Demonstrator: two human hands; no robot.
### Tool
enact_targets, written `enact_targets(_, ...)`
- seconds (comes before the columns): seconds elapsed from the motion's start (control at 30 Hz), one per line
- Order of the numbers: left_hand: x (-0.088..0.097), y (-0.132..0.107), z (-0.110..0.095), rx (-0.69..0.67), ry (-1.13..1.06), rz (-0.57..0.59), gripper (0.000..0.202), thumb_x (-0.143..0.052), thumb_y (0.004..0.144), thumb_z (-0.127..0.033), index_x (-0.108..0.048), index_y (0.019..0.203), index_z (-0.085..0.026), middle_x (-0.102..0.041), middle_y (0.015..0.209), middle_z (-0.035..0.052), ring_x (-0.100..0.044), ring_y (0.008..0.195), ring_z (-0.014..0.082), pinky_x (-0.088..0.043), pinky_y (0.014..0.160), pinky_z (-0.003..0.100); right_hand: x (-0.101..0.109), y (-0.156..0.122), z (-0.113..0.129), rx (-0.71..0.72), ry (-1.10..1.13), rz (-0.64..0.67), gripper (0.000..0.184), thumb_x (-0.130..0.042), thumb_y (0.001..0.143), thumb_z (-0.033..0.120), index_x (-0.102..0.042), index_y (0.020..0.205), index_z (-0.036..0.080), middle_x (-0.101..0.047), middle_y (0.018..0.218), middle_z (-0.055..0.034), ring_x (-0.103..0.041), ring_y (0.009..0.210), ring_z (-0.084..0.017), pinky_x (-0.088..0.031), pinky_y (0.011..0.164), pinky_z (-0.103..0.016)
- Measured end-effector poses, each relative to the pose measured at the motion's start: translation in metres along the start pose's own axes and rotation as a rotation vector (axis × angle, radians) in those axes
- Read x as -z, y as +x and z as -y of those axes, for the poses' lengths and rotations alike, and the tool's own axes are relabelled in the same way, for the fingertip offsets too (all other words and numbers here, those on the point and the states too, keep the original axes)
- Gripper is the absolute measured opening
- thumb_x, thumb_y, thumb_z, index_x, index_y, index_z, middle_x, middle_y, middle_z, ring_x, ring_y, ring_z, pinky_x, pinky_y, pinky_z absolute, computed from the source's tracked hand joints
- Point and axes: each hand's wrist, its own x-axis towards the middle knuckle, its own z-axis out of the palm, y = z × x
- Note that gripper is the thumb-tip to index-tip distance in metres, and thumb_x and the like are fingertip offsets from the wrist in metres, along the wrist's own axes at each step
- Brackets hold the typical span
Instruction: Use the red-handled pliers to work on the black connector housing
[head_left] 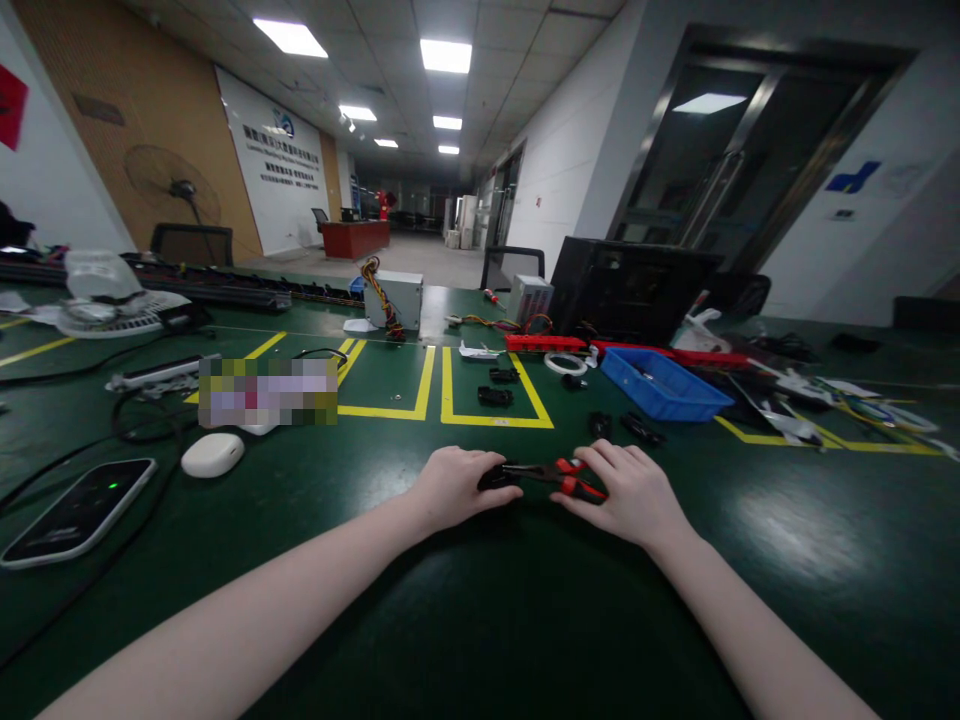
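Note:
Both my hands rest on the green table near its middle. My right hand is closed round the red and black handles of a pair of pliers, whose jaws point left. My left hand is curled on a small black part at the pliers' tip. Just beyond my hands lie two more small black parts, and further back two others inside a yellow-taped square.
A blue tray stands right of centre, with a black computer case behind it. A power supply with coloured wires is at the back. A phone, a white earbud case and cables lie at left.

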Motion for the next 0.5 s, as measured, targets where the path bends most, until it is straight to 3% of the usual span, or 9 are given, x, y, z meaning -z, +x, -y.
enact_targets(0.2,0.0007,-0.0012,0.0019,-0.004,-0.066,0.071,0.044,-0.053,0.093,-0.054,-0.065,0.113,-0.017,-0.073,0.092,0.0061,-0.069,0.078,0.0210,-0.050,0.067,0.028,0.0000,0.0020,0.0028,0.011,0.007,0.000,0.046,-0.059,0.080,0.060,-0.064,0.091,0.015,-0.067,0.085,-0.0094,-0.061,0.075,-0.021,-0.040,0.075,-0.037)
enact_targets(0.37,0.0013,-0.0014,0.0021,0.005,-0.156,0.041,0.040,-0.060,0.090,-0.047,-0.061,0.118,-0.019,-0.073,0.099,0.0040,-0.069,0.084,0.0197,-0.050,0.070,0.027,0.0001,0.0042,0.0033,0.023,0.015,-0.035,0.039,-0.060,0.080,0.056,-0.063,0.086,0.018,-0.068,0.081,-0.0079,-0.062,0.078,-0.023,-0.036,0.096,-0.045)
enact_targets(0.5,0.0014,-0.0013,0.0012,0.008,-0.147,0.025,0.037,-0.063,0.088,-0.045,-0.063,0.115,-0.020,-0.073,0.097,0.0033,-0.069,0.083,0.0199,-0.049,0.069,0.027,-0.0026,0.0031,0.0028,0.003,0.063,-0.008,0.038,-0.060,0.080,0.056,-0.062,0.087,0.018,-0.068,0.078,-0.0056,-0.063,0.075,-0.021,-0.036,0.097,-0.045)
